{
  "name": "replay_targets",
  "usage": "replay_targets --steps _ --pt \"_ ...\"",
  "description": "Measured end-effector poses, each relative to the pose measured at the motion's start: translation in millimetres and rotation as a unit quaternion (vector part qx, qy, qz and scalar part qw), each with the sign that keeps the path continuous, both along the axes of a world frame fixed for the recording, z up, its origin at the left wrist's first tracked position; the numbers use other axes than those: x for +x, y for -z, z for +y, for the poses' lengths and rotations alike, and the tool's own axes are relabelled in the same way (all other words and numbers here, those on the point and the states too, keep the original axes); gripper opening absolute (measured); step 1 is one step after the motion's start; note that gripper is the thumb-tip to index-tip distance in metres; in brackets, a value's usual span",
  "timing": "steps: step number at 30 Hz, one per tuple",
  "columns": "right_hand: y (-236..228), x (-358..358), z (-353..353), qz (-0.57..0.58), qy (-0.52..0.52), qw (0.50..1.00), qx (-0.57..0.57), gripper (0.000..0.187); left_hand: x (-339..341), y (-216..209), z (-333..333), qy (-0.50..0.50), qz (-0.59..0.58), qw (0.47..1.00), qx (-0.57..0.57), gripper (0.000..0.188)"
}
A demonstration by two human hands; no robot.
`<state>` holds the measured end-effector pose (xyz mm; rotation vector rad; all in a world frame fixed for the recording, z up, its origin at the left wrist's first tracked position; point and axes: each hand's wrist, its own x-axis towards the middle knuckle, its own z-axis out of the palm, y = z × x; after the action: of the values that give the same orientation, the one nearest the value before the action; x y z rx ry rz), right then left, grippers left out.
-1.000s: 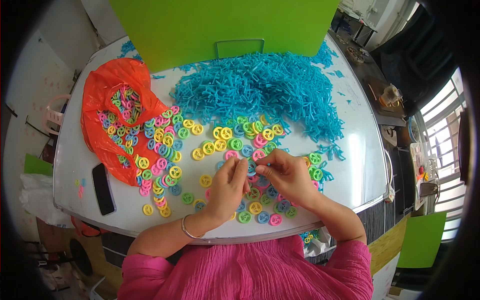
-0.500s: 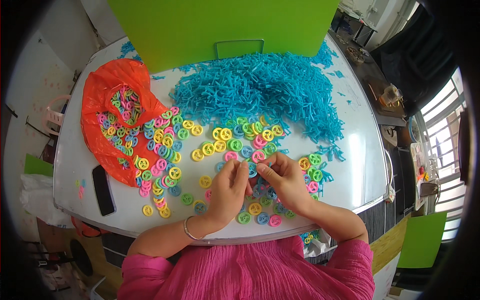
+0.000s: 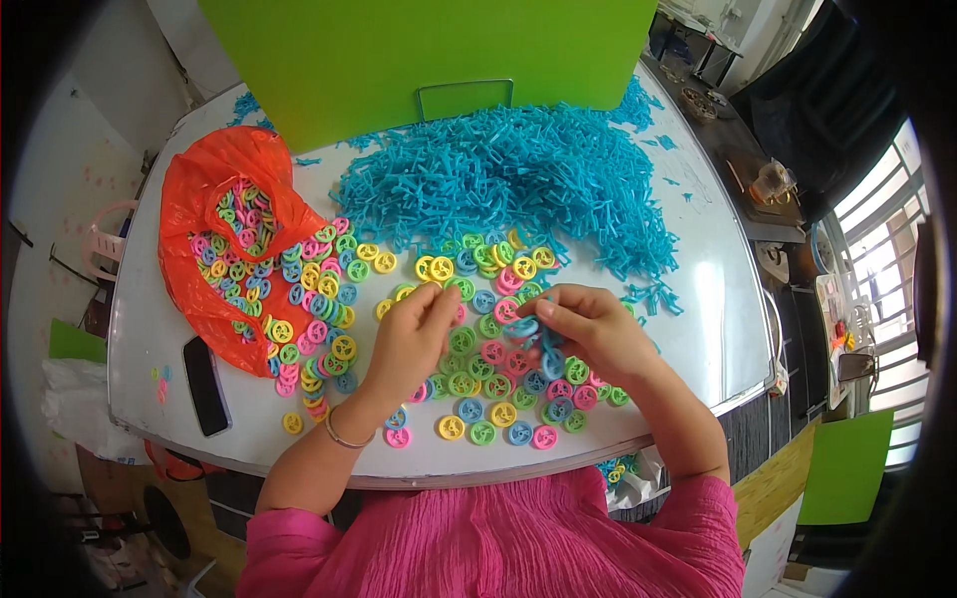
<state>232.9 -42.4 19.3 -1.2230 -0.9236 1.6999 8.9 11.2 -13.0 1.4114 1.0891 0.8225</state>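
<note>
My right hand [image 3: 593, 327] pinches a small blue plastic part fitted with blue wheels [image 3: 551, 362], held above the scattered wheels on the table. My left hand [image 3: 414, 334] is closed, thumb against fingers, close to a green wheel [image 3: 461, 288]. Whether anything sits between its fingertips is hidden. Loose spoked wheels in pink, yellow, green and blue lie under and around both hands, such as a yellow wheel [image 3: 451, 428] by the near edge. Beyond them rises a large heap of thin blue plastic pieces [image 3: 498, 174].
At the left, an open red plastic bag [image 3: 189, 249] spills more coloured wheels onto the white table [image 3: 708, 339]. A dark phone [image 3: 206, 389] lies beside it. A big green board with a wire handle [image 3: 419, 60] stands upright behind the blue heap.
My hands have drawn apart. The left has moved left and slightly up, away from the blue part; the right has shifted a little right, keeping hold of it.
</note>
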Motion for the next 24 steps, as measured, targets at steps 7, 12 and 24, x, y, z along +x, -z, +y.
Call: replay_targets --steps 7,12,24 --pt "-62.8 58.2 -56.8 -0.228 -0.239 0.937 0.108 0.022 0.6 9.5 -6.7 0.064 0.171 0.949 0.259 0.015" --pt "-70.6 93.3 -107.3 -0.326 -0.438 0.828 0.127 0.031 11.5 9.9 -14.5 0.117 0.21 0.886 0.397 0.026" --pt "-7.2 15.2 -20.3 -0.605 0.013 0.741 0.293 0.035 18.8 22.8 -3.2 0.054 0.238 0.885 0.397 0.03"
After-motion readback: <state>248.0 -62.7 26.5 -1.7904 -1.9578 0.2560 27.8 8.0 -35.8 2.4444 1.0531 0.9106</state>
